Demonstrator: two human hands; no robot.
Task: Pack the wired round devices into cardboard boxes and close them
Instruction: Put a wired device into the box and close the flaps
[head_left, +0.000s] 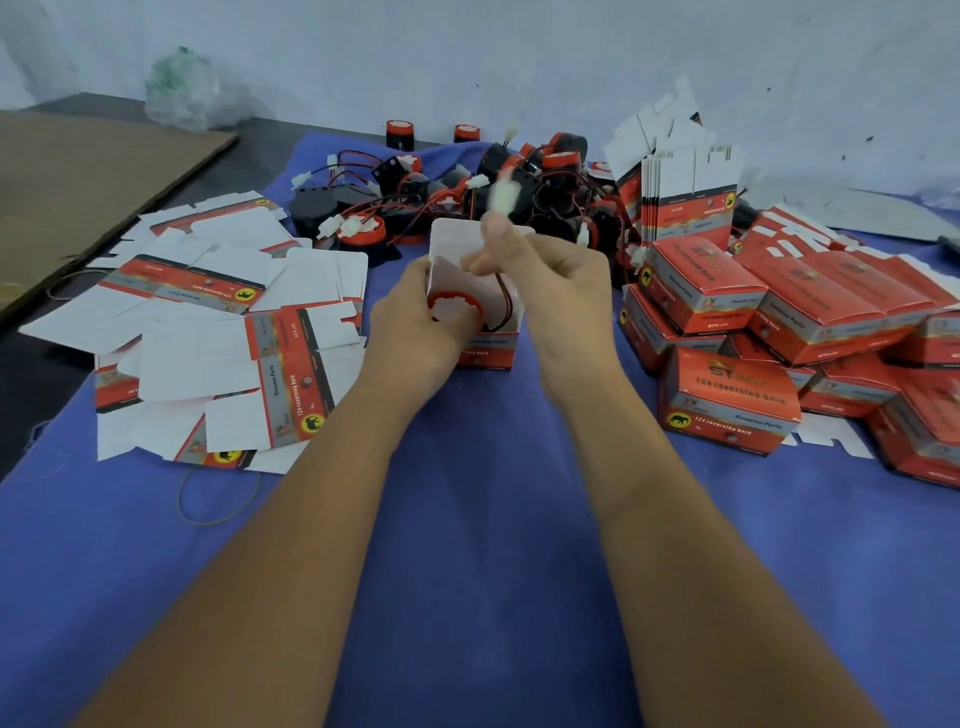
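Gripping the open box (470, 312), the left hand (415, 317) steadies it. Inside sits a round device (454, 307). The right hand (550, 283) pinches its wire (505, 296) above the box.

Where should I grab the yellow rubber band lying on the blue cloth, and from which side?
Probably pinch the thin yellow-green rubber band anywhere along its loop, coming straight down from above. It lies flat on the blue cloth as an open ring, apart from the flat cardboard box blanks, so nothing blocks the way. Being so thin and flat, it needs fingertips pressing and pinching one strand, not a whole-hand grab.
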